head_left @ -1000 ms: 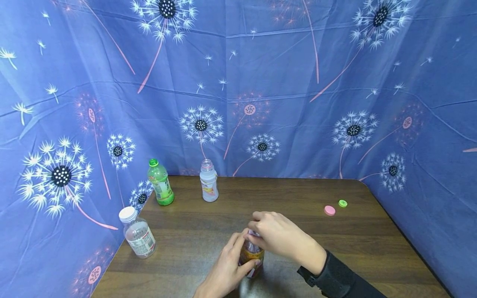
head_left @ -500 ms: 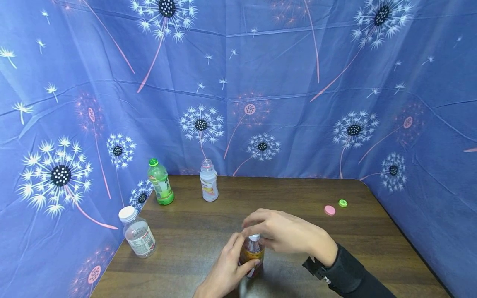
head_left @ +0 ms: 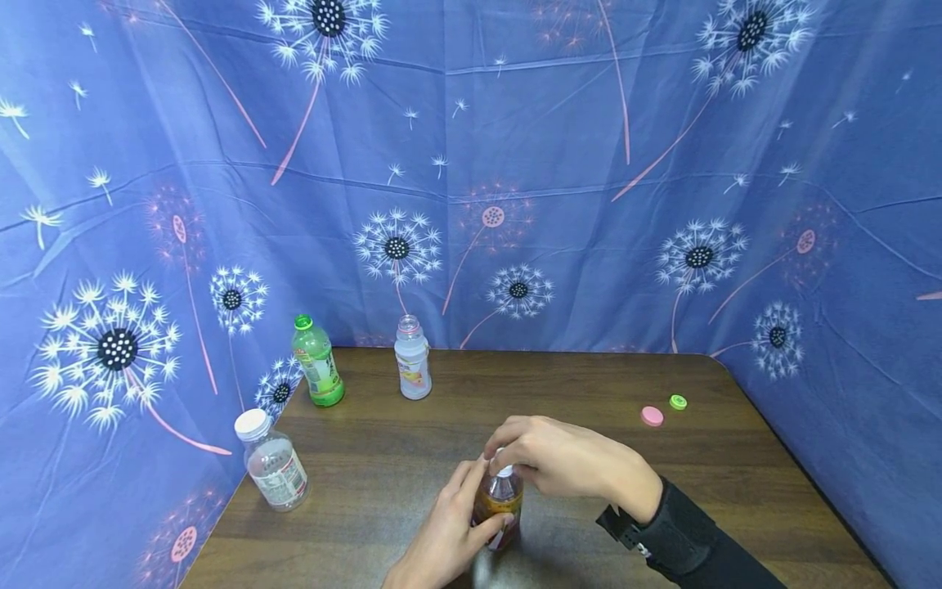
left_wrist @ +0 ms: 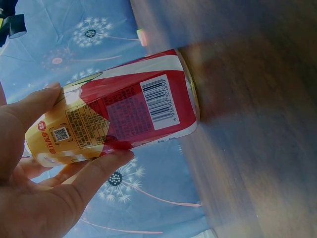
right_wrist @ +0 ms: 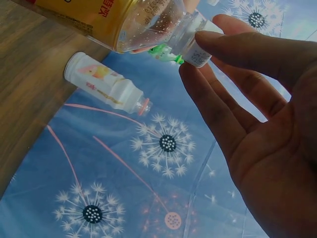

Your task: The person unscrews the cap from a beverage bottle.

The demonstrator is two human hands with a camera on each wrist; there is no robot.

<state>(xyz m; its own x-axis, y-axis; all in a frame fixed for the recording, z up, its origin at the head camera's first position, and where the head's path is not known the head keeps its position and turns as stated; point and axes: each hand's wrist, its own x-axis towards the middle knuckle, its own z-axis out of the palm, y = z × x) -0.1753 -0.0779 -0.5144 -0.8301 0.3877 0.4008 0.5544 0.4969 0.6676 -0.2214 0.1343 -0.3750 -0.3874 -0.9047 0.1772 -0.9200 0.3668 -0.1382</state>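
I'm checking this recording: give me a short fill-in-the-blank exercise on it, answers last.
The left hand grips the yellow-and-red bottle, and the right hand pinches its ____ lid.
The smaller cap, beside the pink cap, is ____.
In the head view, the green bottle stands ____ of the pale bottle.

Missing words: white; green; left.

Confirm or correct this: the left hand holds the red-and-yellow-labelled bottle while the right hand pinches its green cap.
No: the cap is white, not green, as the right wrist view shows. The left hand does hold the bottle, and the right hand does pinch the cap.
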